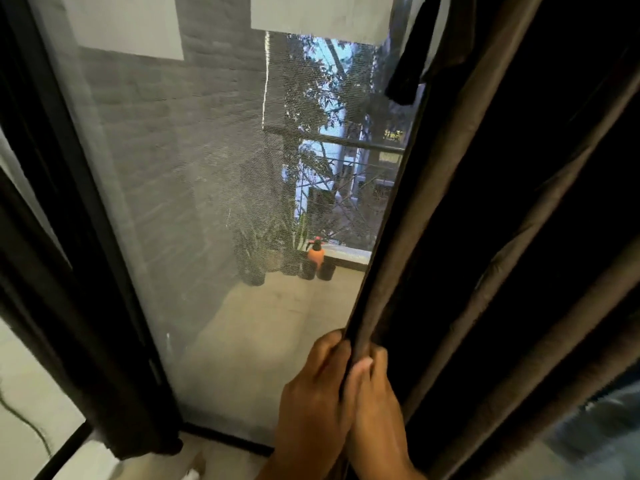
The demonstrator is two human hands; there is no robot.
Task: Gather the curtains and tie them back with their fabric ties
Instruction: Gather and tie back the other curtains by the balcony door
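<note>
A dark brown curtain (485,237) hangs in deep folds over the right half of the view. Its leading edge runs down to my two hands at the bottom centre. My left hand (315,386) grips that edge from the left, fingers curled over it. My right hand (374,393) pinches the same edge from the right, thumb pressed against the fabric. A second dark curtain (86,323) hangs bunched at the left beside the door frame. No fabric tie shows.
A mesh screen door (225,202) with a black frame (62,168) fills the middle. Beyond it lie a balcony floor, potted plants (263,261) and an orange spray bottle (316,256). A cable (31,427) trails over the floor at lower left.
</note>
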